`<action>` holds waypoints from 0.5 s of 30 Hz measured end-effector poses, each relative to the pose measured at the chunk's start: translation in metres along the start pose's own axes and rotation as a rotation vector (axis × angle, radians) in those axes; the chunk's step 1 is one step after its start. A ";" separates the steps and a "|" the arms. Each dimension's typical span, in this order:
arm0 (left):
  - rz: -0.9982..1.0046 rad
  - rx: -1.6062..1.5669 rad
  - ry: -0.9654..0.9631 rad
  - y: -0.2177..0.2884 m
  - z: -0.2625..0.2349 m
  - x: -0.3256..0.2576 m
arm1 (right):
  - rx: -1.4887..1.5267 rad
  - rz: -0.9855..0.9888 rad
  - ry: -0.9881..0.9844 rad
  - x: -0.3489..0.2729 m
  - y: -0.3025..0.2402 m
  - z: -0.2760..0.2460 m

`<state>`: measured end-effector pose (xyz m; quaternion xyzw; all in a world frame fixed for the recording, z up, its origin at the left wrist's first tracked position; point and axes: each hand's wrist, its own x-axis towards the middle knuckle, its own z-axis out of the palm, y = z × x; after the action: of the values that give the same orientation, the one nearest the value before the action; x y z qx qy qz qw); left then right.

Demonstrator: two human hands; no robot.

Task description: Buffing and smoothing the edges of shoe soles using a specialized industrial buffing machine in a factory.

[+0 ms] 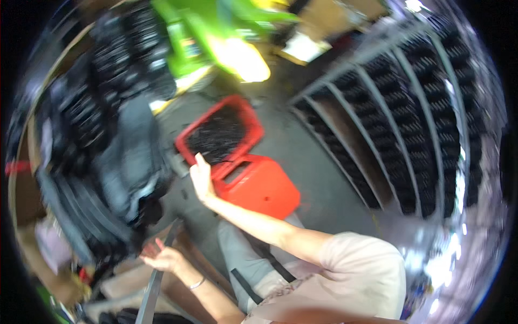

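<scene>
Grey rack (367, 56) stands right of a red tray (254, 128) with dark contents, adjoining a red slotted box (264, 190). Beside a grey bar (148, 297), left hand (167, 260) is open; right hand (203, 182) is at the tray's edge, grip too blurred to tell.

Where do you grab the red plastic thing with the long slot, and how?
I'd grip the red plastic thing at its long slot, coming from the end next to the red tub. The slot runs along that edge like a handle, so it could probably be hooked there. The right hand is by that end's left corner.
</scene>
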<state>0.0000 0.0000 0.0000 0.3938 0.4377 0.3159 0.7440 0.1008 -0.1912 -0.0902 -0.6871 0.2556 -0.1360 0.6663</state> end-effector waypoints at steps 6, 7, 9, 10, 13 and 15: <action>-0.286 0.450 -0.335 -0.089 -0.034 -0.117 | -0.494 0.235 0.365 0.017 0.113 -0.268; -0.333 0.553 -0.413 -0.095 -0.033 -0.127 | -0.499 0.317 0.387 0.018 0.130 -0.302; -0.361 0.583 -0.511 -0.124 -0.011 -0.166 | -0.378 0.469 0.405 0.035 0.171 -0.416; -0.332 0.665 -0.557 -0.133 -0.009 -0.165 | -0.380 0.506 0.470 0.034 0.177 -0.424; -0.203 0.809 -0.672 -0.175 0.022 -0.203 | -0.277 0.597 0.520 0.072 0.207 -0.498; -0.158 0.873 -0.785 -0.233 0.056 -0.247 | -0.172 0.685 0.532 0.124 0.236 -0.580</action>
<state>-0.0232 -0.3327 -0.0840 0.7170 0.2471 -0.1191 0.6408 -0.1418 -0.7438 -0.2987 -0.5569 0.6416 -0.0575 0.5243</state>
